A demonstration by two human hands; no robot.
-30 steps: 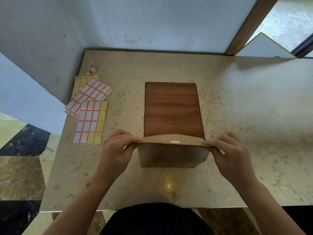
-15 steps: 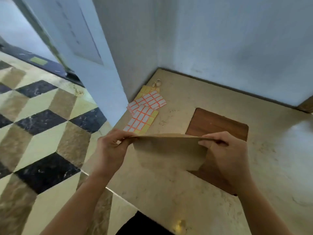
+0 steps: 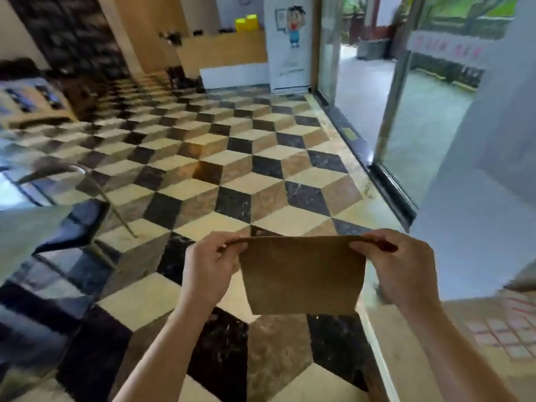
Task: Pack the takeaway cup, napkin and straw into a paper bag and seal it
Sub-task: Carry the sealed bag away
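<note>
A brown paper bag [image 3: 301, 277] with its top folded over hangs in the air in front of me, above the floor. My left hand [image 3: 208, 268] pinches the bag's top left corner. My right hand [image 3: 403, 268] pinches the top right corner. The bag's inside is hidden, so no cup, napkin or straw shows.
A checkered tile floor [image 3: 232, 175] spreads ahead. The marble table's edge [image 3: 385, 358] with sticker sheets [image 3: 504, 335] lies at the lower right. A chair [image 3: 75, 216] stands at the left, a glass door [image 3: 417, 120] at the right, and a counter [image 3: 223, 50] far back.
The view has swung left, away from the table toward the room. Both hands have lifted the bag off the table and carried it over the floor, still gripping its top corners.
</note>
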